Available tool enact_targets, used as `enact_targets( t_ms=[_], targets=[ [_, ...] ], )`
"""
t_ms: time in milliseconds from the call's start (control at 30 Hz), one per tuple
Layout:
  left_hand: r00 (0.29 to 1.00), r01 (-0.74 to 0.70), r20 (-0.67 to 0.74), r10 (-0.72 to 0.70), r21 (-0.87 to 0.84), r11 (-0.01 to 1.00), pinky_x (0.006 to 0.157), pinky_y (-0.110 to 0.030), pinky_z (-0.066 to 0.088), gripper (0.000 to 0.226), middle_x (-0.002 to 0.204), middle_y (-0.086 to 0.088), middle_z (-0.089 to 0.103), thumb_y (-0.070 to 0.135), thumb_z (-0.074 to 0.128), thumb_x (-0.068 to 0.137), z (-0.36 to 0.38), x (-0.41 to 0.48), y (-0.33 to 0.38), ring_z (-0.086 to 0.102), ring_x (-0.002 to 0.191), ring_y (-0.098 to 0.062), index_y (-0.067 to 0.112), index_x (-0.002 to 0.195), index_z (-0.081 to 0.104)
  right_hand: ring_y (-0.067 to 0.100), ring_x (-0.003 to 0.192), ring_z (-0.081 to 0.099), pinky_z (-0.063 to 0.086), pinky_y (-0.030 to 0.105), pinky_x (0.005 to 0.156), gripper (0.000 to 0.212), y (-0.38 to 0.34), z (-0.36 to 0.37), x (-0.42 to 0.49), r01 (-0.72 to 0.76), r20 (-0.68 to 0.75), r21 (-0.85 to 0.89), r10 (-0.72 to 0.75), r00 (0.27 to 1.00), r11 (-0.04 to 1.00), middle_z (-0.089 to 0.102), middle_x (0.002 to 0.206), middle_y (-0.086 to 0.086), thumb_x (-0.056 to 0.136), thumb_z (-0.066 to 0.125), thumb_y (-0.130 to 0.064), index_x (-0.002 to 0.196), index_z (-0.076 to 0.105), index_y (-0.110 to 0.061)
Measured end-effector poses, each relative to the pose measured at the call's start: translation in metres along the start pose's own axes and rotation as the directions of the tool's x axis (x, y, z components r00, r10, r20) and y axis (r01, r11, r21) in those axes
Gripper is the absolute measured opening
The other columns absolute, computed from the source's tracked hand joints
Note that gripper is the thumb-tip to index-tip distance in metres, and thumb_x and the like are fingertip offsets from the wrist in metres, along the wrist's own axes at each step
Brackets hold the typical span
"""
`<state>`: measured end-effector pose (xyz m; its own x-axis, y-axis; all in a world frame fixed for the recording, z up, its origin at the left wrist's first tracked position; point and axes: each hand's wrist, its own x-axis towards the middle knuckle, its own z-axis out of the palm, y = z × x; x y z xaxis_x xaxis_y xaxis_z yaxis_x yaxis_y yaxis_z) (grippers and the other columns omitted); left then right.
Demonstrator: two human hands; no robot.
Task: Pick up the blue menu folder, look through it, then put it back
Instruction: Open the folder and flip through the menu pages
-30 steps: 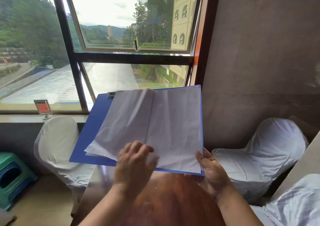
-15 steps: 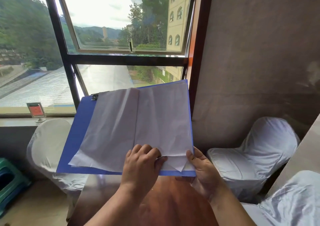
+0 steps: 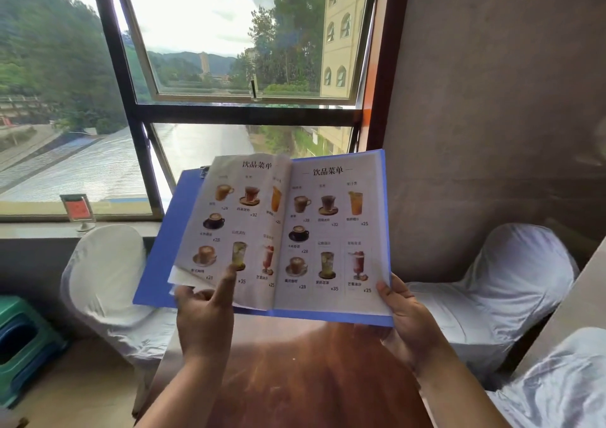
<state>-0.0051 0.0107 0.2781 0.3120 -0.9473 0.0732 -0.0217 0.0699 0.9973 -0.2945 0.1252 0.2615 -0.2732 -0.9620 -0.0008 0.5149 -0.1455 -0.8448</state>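
The blue menu folder [image 3: 164, 247] is open and held up in the air, above the brown surface [image 3: 295, 378] and in front of the window [image 3: 229, 66]. The right hand [image 3: 406, 319] is closed on the folder's bottom right corner, with the thumb on top of the page and the other fingers hidden under it. The left hand [image 3: 205, 316] is at the bottom left, where it holds a loose page [image 3: 236, 224] that curves up; its pointing finger [image 3: 226, 283] lies flat on the page and the thumb sits under the page edge. Between the two hands, two pages show little pictures of drinks in cups and glasses with prices. A small clip [image 3: 204, 172] sits at the folder's top, far from both hands. To the left of the left hand is a chair with a white cover [image 3: 105, 273], and a small red sign [image 3: 78, 209] stands on the window sill behind it. To the right of the right hand is another covered chair [image 3: 511, 280]. A green stool [image 3: 23, 345] sits far to the left on the floor.
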Motion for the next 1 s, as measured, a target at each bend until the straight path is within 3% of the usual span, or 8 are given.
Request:
enact_targets(
  t_ms=[100,167,367,467,533,633,800,1000],
  targets=[
    [0.999,0.022,0.023,-0.022,0.039,0.999,0.062,-0.047,0.060,0.035,0.080,-0.007,0.077,0.050,0.072,0.083,-0.010,0.009,-0.011,0.069,0.063,-0.030,0.017,0.092,0.067,0.040,0.100,0.078,0.068,0.051,0.060,0.030,-0.003,0.001,-0.001,0.005,-0.009,0.004,-0.005,1.000,1.000,0.078,0.121,0.021,0.096,0.062,-0.025,0.121,0.079,-0.022],
    [0.998,0.048,0.025,-0.049,0.044,0.998,0.052,-0.037,0.055,0.025,0.077,-0.007,0.079,0.040,0.072,0.092,-0.019,0.018,-0.018,0.063,0.050,-0.020,0.016,0.085,0.072,0.041,0.103,0.077,0.068,0.053,0.063,0.033,-0.005,0.000,-0.002,0.002,-0.004,0.007,-0.002,1.000,1.000,0.078,0.122,0.021,0.095,0.063,-0.026,0.125,0.077,-0.022],
    [0.966,0.248,0.063,-0.252,0.065,0.967,0.050,-0.033,0.050,0.063,0.060,-0.005,0.075,0.065,0.071,0.084,-0.033,0.030,-0.040,0.058,0.044,-0.021,0.003,0.075,0.073,0.047,0.115,0.071,0.067,0.049,0.064,0.045,-0.007,-0.003,-0.002,-0.012,-0.002,-0.007,0.012,1.000,1.000,0.071,0.134,0.025,0.096,0.072,-0.031,0.139,0.067,-0.020],
    [0.915,0.385,0.110,-0.388,0.050,0.922,0.055,-0.035,0.054,0.073,0.078,-0.010,0.079,0.077,0.067,0.079,-0.033,0.030,-0.050,0.065,0.057,-0.027,0.005,0.086,0.074,0.048,0.119,0.069,0.067,0.051,0.068,0.066,-0.008,-0.002,-0.001,-0.040,0.019,-0.013,0.041,0.999,0.999,0.069,0.136,0.025,0.083,0.088,-0.039,0.142,0.065,-0.020],
    [0.889,0.432,0.149,-0.434,0.046,0.901,0.057,-0.035,0.056,0.072,0.090,-0.008,0.079,0.078,0.066,0.078,-0.031,0.030,-0.052,0.067,0.062,-0.027,0.009,0.096,0.073,0.047,0.117,0.070,0.068,0.052,0.069,0.058,-0.007,-0.002,0.001,-0.042,0.008,-0.012,0.042,0.999,0.999,0.070,0.135,0.024,0.087,0.084,-0.037,0.139,0.067,-0.020],
    [0.896,0.412,0.166,-0.411,0.029,0.911,0.058,-0.036,0.059,0.071,0.095,-0.007,0.079,0.077,0.067,0.078,-0.032,0.032,-0.055,0.069,0.067,-0.027,0.009,0.099,0.073,0.046,0.111,0.074,0.068,0.052,0.065,0.037,-0.004,-0.005,0.002,-0.031,-0.017,0.026,0.031,0.999,0.999,0.072,0.132,0.024,0.100,0.063,-0.026,0.135,0.071,-0.019],
    [0.932,0.349,0.104,-0.347,0.003,0.937,0.055,-0.037,0.058,0.082,0.086,-0.005,0.079,0.083,0.069,0.061,-0.033,0.033,-0.052,0.070,0.068,-0.028,0.006,0.090,0.075,0.047,0.114,0.072,0.066,0.058,0.075,0.036,-0.004,-0.003,0.000,-0.036,-0.025,0.036,0.036,0.999,0.999,0.073,0.132,0.023,0.102,0.058,-0.025,0.135,0.071,-0.021],
    [0.957,0.288,0.058,-0.286,-0.034,0.957,0.057,-0.037,0.056,0.066,0.083,-0.008,0.078,0.069,0.070,0.081,-0.032,0.034,-0.053,0.068,0.064,-0.028,0.004,0.088,0.073,0.047,0.116,0.071,0.067,0.058,0.075,0.036,-0.005,-0.001,-0.001,-0.041,-0.028,0.042,0.042,0.999,0.998,0.072,0.133,0.023,0.103,0.057,-0.024,0.137,0.070,-0.021]
  ],
)
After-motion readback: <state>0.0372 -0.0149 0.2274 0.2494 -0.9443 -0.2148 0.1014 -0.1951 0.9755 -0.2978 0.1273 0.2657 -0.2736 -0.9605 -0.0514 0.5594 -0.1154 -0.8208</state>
